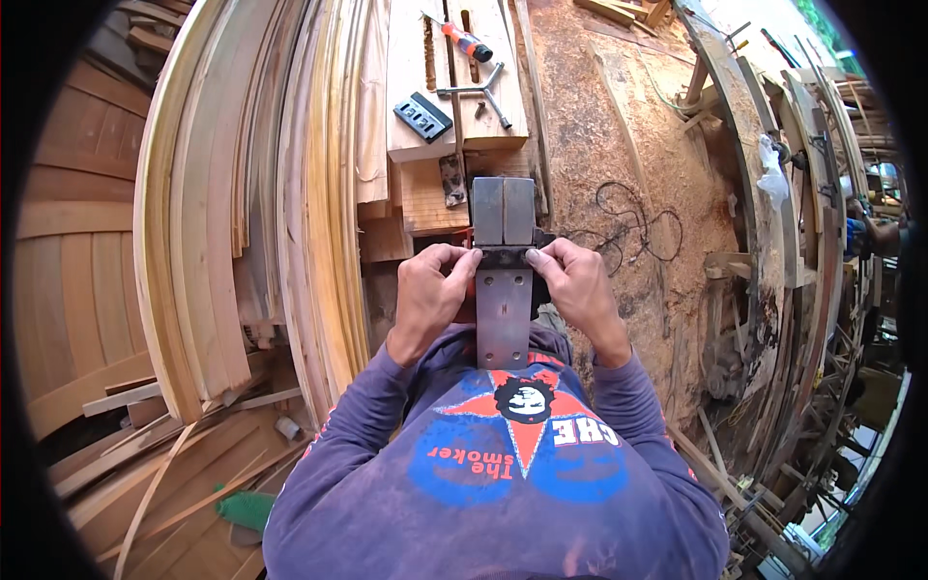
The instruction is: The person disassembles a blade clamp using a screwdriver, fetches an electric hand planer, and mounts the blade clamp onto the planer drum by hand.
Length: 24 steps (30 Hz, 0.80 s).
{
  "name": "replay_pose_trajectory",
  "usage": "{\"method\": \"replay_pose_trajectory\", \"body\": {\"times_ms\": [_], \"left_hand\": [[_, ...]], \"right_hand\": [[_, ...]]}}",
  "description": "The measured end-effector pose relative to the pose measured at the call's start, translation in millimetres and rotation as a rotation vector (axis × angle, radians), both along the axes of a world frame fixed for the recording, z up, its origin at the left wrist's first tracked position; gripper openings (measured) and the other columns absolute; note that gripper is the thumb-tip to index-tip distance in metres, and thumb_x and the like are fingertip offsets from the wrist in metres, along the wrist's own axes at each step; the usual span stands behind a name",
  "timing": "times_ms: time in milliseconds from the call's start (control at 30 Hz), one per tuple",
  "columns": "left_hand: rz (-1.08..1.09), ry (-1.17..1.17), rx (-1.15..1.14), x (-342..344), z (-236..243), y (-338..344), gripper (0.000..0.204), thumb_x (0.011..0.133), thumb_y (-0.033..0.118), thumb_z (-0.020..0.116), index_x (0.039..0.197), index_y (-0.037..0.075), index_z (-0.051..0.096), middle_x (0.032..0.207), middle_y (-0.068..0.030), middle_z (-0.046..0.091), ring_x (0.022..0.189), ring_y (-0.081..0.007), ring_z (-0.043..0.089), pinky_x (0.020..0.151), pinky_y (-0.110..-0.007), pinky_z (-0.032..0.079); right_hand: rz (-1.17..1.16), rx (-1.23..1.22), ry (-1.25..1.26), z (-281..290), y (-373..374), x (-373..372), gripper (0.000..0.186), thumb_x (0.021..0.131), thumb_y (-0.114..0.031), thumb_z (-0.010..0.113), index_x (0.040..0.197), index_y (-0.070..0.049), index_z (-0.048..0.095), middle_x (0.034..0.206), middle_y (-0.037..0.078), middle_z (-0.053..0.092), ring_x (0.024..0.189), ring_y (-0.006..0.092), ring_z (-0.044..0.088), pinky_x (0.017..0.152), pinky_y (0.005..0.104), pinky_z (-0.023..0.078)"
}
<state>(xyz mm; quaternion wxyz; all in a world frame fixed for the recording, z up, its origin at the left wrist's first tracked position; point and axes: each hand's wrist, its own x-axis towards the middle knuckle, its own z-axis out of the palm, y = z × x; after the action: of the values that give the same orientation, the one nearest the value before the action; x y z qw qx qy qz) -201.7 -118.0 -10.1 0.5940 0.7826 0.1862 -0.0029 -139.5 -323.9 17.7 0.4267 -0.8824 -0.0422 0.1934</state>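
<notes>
In front of my chest an electric hand planer lies with its metal sole facing up. A dark narrow bar crosses the gap between its two sole plates. My left hand pinches the bar's left end between thumb and fingers. At the right end, my right hand pinches in the same way. Whether the bar is the blade or part of the cutter drum, I cannot tell. Beyond the planer, a three-armed socket wrench, an orange-and-black screwdriver and a dark slotted rectangular block rest on timber.
Thick timber blocks lie just beyond the planer. Long stacked boards run along the left, with wooden panels further out. Sawdust covers the ground at right, where a dark cord lies coiled. A cluttered wooden bench stands beyond.
</notes>
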Motion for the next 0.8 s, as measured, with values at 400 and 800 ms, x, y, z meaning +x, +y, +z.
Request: {"method": "replay_pose_trajectory", "body": {"times_ms": [400, 800], "left_hand": [[0.019, 0.017, -0.005, -12.1, -11.7, 4.9, 0.025, 0.093, 0.022, 0.073, 0.093, -0.003, 0.077, 0.074, -0.0104, 0.074, 0.067, -0.0130, 0.069, 0.063, -0.030, 0.054], [-0.087, 0.118, 0.049, 2.3, 4.2, 5.2, 0.031, 0.094, 0.026, 0.073, 0.088, -0.004, 0.076, 0.065, -0.0090, 0.069, 0.059, -0.0090, 0.062, 0.054, -0.031, 0.048]], "right_hand": [[0.119, -0.156, -0.274, -1.5, 5.2, -11.8, 0.025, 0.094, -0.027, 0.068, 0.086, -0.003, 0.070, 0.074, 0.022, 0.069, 0.069, 0.0396, 0.071, 0.061, 0.0467, 0.055], [0.100, -0.157, -0.146, -2.6, 2.3, -3.7, 0.030, 0.093, -0.026, 0.067, 0.084, 0.002, 0.072, 0.075, 0.027, 0.068, 0.073, 0.0438, 0.070, 0.067, 0.0506, 0.055]]}}
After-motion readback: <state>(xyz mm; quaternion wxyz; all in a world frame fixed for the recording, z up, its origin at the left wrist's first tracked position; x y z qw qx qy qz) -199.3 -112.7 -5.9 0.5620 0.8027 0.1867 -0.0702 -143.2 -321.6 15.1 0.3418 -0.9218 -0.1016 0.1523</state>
